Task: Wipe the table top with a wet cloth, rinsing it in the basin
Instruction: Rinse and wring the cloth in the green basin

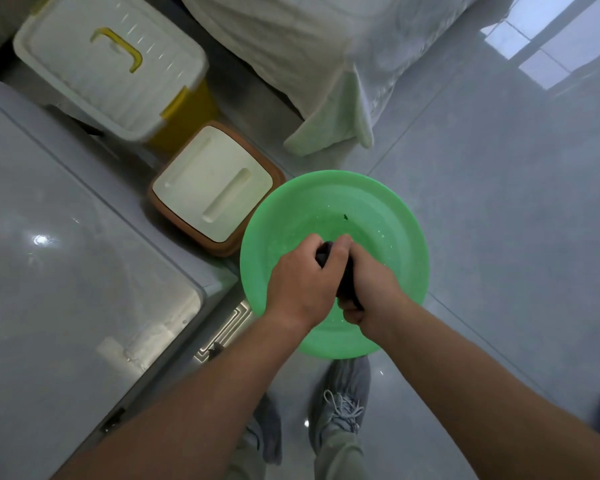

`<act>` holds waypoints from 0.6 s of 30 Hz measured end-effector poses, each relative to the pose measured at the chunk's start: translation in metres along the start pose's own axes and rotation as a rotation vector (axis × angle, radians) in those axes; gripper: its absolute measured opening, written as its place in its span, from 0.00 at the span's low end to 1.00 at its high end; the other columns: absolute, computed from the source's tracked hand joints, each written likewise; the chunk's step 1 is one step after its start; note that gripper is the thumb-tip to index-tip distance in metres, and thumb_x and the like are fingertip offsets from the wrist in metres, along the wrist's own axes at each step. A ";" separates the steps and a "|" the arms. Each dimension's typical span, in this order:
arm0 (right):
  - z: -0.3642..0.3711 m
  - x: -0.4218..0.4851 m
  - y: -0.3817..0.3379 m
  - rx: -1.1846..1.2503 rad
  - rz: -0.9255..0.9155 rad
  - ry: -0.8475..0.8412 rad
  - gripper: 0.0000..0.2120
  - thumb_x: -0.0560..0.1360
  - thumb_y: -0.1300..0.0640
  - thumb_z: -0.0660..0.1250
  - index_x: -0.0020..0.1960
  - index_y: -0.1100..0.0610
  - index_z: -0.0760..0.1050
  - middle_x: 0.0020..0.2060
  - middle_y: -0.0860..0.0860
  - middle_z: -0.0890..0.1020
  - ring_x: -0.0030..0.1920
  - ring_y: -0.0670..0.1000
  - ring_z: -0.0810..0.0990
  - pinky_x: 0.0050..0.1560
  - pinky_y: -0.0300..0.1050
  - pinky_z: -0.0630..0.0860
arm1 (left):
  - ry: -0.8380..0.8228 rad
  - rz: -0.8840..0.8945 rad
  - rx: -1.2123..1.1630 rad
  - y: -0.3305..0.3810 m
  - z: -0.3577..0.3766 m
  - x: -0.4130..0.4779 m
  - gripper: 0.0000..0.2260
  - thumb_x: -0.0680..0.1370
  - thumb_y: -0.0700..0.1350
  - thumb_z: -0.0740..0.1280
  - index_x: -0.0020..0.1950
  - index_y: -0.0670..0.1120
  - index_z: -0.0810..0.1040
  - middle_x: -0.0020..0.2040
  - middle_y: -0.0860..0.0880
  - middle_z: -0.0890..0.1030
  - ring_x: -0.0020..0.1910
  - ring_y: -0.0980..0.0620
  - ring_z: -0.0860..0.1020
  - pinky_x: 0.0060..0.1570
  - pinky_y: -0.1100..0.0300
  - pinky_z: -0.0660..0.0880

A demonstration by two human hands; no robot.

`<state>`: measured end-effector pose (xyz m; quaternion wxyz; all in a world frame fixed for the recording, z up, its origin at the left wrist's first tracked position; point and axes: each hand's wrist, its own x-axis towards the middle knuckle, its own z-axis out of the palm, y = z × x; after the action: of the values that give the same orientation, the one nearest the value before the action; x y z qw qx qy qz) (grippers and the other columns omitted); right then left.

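Observation:
A round green basin (395, 216) stands on the tiled floor in front of my feet, with a little water and a dark speck inside. Over it, both my hands grip a dark cloth (347, 284) rolled into a tight twist. My left hand (300, 284) is closed around its upper end, my right hand (369, 289) around its lower end. Most of the cloth is hidden by my fingers. The glossy grey table top (66, 265) fills the left side, its rounded corner close to the basin.
A brown box with a cream lid (212, 188) sits beside the basin. Behind it is a white storage bin with yellow handle (111, 64). A white cloth-covered bed (326, 57) hangs at the top. My grey shoes (340, 403) stand just below the basin.

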<state>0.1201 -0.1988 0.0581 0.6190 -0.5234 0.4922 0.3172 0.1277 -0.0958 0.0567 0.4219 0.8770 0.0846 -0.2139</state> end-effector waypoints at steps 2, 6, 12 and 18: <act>0.007 -0.002 -0.002 -0.048 -0.087 0.076 0.17 0.78 0.46 0.62 0.44 0.59 0.79 0.23 0.49 0.66 0.22 0.48 0.61 0.24 0.38 0.57 | 0.011 -0.053 -0.024 0.007 -0.001 0.003 0.24 0.80 0.64 0.57 0.34 0.46 0.68 0.31 0.50 0.74 0.34 0.47 0.73 0.33 0.52 0.66; 0.010 0.000 0.001 -0.118 -0.332 0.228 0.17 0.72 0.58 0.61 0.26 0.54 0.64 0.20 0.47 0.63 0.26 0.52 0.61 0.29 0.44 0.59 | -0.078 -0.255 -0.137 0.013 -0.001 0.010 0.20 0.80 0.49 0.60 0.30 0.45 0.64 0.28 0.48 0.68 0.31 0.46 0.65 0.32 0.54 0.59; 0.004 0.001 0.010 -0.469 -0.755 0.318 0.18 0.74 0.56 0.61 0.28 0.54 0.58 0.23 0.48 0.61 0.27 0.49 0.58 0.30 0.47 0.56 | -0.171 -0.607 -0.388 0.014 0.003 0.012 0.10 0.76 0.42 0.60 0.34 0.44 0.68 0.28 0.47 0.66 0.29 0.47 0.62 0.27 0.60 0.55; -0.002 0.011 0.011 -0.633 -0.920 0.284 0.16 0.75 0.52 0.58 0.29 0.52 0.60 0.22 0.48 0.64 0.25 0.49 0.61 0.29 0.47 0.58 | -0.167 -0.740 -0.435 0.010 0.009 0.016 0.12 0.76 0.43 0.61 0.33 0.46 0.65 0.27 0.48 0.64 0.25 0.50 0.60 0.25 0.64 0.55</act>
<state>0.1129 -0.1989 0.0437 0.4342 -0.8809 0.1733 0.0736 0.1427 -0.1095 0.0519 0.4971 0.6582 0.4017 -0.3978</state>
